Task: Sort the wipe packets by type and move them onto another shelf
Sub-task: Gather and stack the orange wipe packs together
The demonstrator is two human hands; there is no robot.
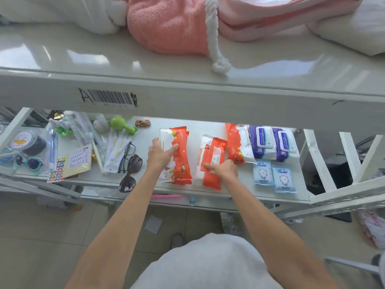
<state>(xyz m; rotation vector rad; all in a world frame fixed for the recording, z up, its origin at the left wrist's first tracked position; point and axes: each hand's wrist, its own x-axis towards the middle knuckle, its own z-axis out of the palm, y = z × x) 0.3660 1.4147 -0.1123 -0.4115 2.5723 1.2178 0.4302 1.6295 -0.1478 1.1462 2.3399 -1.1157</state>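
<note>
As both bare forearms stretch over the lower shelf (195, 128), the left hand (161, 154) lies across the white side of the left orange-and-white packet (180, 163), thumb spread toward its outer edge and fingers fairly straight on top, pressing rather than clenching. The right hand (225, 170) sits knuckles-up on the lower part of the middle orange packet (213, 152), fingers bent down onto the wrapper; whether it pinches the packet or only touches it cannot be told

All the wipes lie on the right half of this shelf. The orange packets are glossy, each with a wavy white band, and the middle one shows a printed label. They lie in three spots: the left looks like two stacked, the middle like two overlapping, and a right orange packet (234, 142) touches the purple packs. Two purple-and-white packs (263, 143) with flip lids lie side by side farthest right. In front of them, near the shelf's front edge, lie two small pale-blue sachets (263, 173)

Left of the wipes lie black-framed glasses (127, 153), dark sunglasses (130, 174), teal sunglasses (29, 162), a green toy (120, 124) and a toy car (142, 123). On the upper shelf (62, 59) above, which bears a barcode label (112, 98), rests a pink blanket (170, 26)
</note>
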